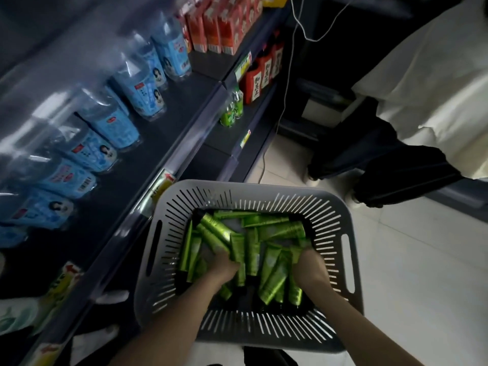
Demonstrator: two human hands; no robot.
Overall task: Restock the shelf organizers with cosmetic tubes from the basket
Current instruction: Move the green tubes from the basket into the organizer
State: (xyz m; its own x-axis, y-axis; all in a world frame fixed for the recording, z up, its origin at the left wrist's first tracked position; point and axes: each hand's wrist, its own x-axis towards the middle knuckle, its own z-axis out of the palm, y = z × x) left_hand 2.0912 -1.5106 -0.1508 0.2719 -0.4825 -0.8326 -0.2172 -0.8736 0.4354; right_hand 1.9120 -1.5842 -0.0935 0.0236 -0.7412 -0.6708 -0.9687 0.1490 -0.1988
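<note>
shelf (pixel 169 122) at left w/ blue-label bottles (pixel 116 125). l hand (pixel 224 268) & r hand (pixel 310 268) both dug into green tubes (pixel 274 273) in the basket (pixel 264 191); fingers buried, can't tell if gripping. risk: glossy, tapered tubes prob slip from a big bunch. basket: grey slotted rigid plastic.

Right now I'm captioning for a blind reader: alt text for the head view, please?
A left hand and right hand dig into a grey slotted basket of green cosmetic tubes, fingers buried among them. Dark shelves at left hold blue-labelled bottles and red cartons.
</note>
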